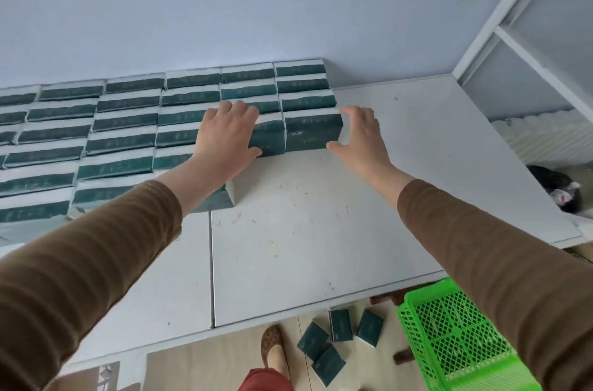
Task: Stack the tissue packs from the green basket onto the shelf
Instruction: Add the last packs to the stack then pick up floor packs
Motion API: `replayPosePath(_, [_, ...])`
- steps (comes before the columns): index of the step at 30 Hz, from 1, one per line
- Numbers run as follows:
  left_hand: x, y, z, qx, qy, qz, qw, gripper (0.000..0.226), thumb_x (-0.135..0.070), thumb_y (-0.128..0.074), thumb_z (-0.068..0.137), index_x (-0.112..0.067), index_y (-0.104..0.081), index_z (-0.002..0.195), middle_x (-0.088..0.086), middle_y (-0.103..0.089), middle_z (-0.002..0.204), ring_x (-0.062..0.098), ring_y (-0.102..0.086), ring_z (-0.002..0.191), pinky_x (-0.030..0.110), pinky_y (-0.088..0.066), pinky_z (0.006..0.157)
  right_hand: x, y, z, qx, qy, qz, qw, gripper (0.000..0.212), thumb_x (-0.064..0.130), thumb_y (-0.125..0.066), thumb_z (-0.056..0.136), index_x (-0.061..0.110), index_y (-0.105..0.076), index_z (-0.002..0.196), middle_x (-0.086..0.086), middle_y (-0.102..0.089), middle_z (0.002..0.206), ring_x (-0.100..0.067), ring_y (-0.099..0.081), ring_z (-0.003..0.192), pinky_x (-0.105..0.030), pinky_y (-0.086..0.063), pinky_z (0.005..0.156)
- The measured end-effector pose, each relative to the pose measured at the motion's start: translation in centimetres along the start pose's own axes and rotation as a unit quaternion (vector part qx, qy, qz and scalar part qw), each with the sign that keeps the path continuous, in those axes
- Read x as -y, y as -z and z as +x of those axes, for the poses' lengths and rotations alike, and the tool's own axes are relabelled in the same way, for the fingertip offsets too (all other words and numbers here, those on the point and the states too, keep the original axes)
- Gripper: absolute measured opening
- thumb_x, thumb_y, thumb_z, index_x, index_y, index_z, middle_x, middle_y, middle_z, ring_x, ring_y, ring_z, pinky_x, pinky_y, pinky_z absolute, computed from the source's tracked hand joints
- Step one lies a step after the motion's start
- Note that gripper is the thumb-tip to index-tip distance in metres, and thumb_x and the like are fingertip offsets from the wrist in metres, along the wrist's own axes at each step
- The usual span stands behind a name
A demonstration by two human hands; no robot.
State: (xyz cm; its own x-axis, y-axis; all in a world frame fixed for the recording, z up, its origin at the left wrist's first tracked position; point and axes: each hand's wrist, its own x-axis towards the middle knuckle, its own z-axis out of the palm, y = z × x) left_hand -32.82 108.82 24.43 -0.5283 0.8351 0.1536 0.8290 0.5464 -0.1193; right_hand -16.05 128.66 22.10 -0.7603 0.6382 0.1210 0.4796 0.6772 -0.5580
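I'm reaching both arms out over the shelf (pixel 321 230), brown sleeves pushed up a bit. My left hand (pixel 226 137) is lying flat with straight fingers pressing on the front pack (pixel 268 137) of one stack, thumb at its lower edge. My right hand (pixel 359 137) is cupping the right end of the neighbour pack (pixel 313 132), fingers loosely bent at its top corner and thumb touching the bottom corner. The stacks (pixel 128 121) are sitting in rows against the wall, too many to count properly. The basket (pixel 449 342) is down on the floor by my right arm, looking empty through the mesh. Four loose packs (pixel 337 339) are lying on the floor just beside it.
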Motion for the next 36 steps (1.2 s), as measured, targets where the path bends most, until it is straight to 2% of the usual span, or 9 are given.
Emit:
replayPosePath(3, [-3.3, 1.1, -2.8, -0.014, -0.010, -0.037, 0.999, 0.051, -0.040, -0.068, 0.084, -0.018, -0.049, 0.125, 0.002, -0.054, 0.118, 0.026, -0.048, 0.110, 0.041, -0.041, 0.096, 0.3, 1.8, -4.1, 0.009, 0.049, -0.009, 0.999, 0.040, 0.024, -0.066, 0.087, 0.019, -0.055, 0.125, 0.000, -0.046, 0.128, -0.021, -0.043, 0.118, -0.031, -0.042, 0.093])
replayPosePath(10, [-14.0, 2.6, -14.7, -0.064, -0.051, -0.082, 0.993, 0.049, -0.040, -0.066, 0.086, -0.019, -0.052, 0.129, 0.001, -0.053, 0.129, 0.026, -0.046, 0.120, 0.041, -0.038, 0.100, -2.9, 5.7, -18.1, 0.013, 0.128, 0.039, 0.991, 0.026, 0.027, -0.063, 0.088, 0.022, -0.060, 0.114, 0.008, -0.056, 0.118, -0.016, -0.047, 0.114, -0.036, -0.042, 0.096])
replayPosePath(14, [-20.6, 1.4, -22.8, -0.070, -0.064, -0.114, 0.989, 0.043, -0.034, -0.066, 0.085, -0.019, -0.056, 0.124, 0.002, -0.054, 0.129, 0.027, -0.047, 0.119, 0.041, -0.038, 0.098, -7.6, 6.1, -26.7, 0.028, 0.118, 0.074, 0.990, 0.021, 0.024, -0.063, 0.089, 0.023, -0.061, 0.110, 0.010, -0.058, 0.112, -0.011, -0.048, 0.109, -0.026, -0.039, 0.092])
replayPosePath(17, [-24.7, -2.1, -28.4, -0.015, -0.069, -0.150, 0.986, 0.042, -0.032, -0.067, 0.085, -0.020, -0.058, 0.124, 0.000, -0.056, 0.127, 0.026, -0.048, 0.118, 0.041, -0.039, 0.097, -11.9, 4.2, -32.8, 0.055, 0.076, 0.099, 0.991, 0.019, 0.022, -0.065, 0.088, 0.021, -0.063, 0.107, 0.007, -0.059, 0.108, -0.010, -0.049, 0.105, -0.023, -0.037, 0.088])
replayPosePath(22, [-28.6, -11.9, -36.2, 0.120, -0.033, -0.184, 0.975, 0.042, -0.030, -0.071, 0.081, -0.018, -0.060, 0.121, 0.001, -0.059, 0.121, 0.027, -0.051, 0.116, 0.044, -0.044, 0.096, -19.3, -4.4, -41.4, 0.142, -0.075, 0.122, 0.979, 0.019, 0.020, -0.065, 0.087, 0.020, -0.063, 0.106, 0.008, -0.060, 0.106, -0.008, -0.049, 0.098, -0.029, -0.042, 0.089])
replayPosePath(26, [-30.5, -22.7, -41.3, 0.247, 0.037, -0.226, 0.942, 0.040, -0.030, -0.067, 0.084, -0.023, -0.057, 0.122, -0.003, -0.057, 0.122, 0.024, -0.050, 0.116, 0.040, -0.043, 0.095, -25.4, -13.9, -47.0, 0.191, -0.242, 0.155, 0.939, 0.024, 0.016, -0.064, 0.089, 0.014, -0.061, 0.113, 0.001, -0.064, 0.114, -0.010, -0.058, 0.102, -0.018, -0.038, 0.079])
replayPosePath(28, [-31.3, -28.5, -43.3, 0.297, 0.085, -0.247, 0.918, 0.039, -0.030, -0.066, 0.086, -0.023, -0.055, 0.123, -0.003, -0.055, 0.125, 0.023, -0.048, 0.117, 0.040, -0.043, 0.095, -28.8, -19.1, -49.5, 0.224, -0.304, 0.144, 0.915, 0.028, 0.017, -0.062, 0.090, 0.013, -0.058, 0.118, -0.002, -0.064, 0.119, -0.016, -0.060, 0.108, -0.020, -0.037, 0.079])
replayPosePath(32, [-32.7, -40.4, -45.7, 0.352, 0.158, -0.266, 0.883, 0.042, -0.029, -0.066, 0.087, -0.019, -0.053, 0.126, 0.002, -0.053, 0.127, 0.025, -0.048, 0.121, 0.040, -0.042, 0.100, -35.5, -29.0, -52.7, 0.268, -0.354, 0.109, 0.889, 0.039, 0.020, -0.064, 0.092, 0.009, -0.051, 0.128, -0.008, -0.060, 0.129, -0.022, -0.059, 0.117, -0.020, -0.039, 0.084])
replayPosePath(36, [-33.6, -50.7, -45.9, 0.358, 0.193, -0.266, 0.874, 0.047, -0.028, -0.066, 0.087, -0.017, -0.051, 0.130, 0.005, -0.052, 0.131, 0.027, -0.048, 0.122, 0.039, -0.042, 0.100, -41.1, -37.7, -52.7, 0.310, -0.350, 0.048, 0.883, 0.053, 0.027, -0.069, 0.089, 0.008, -0.046, 0.133, -0.011, -0.056, 0.133, -0.026, -0.057, 0.121, -0.029, -0.047, 0.095])
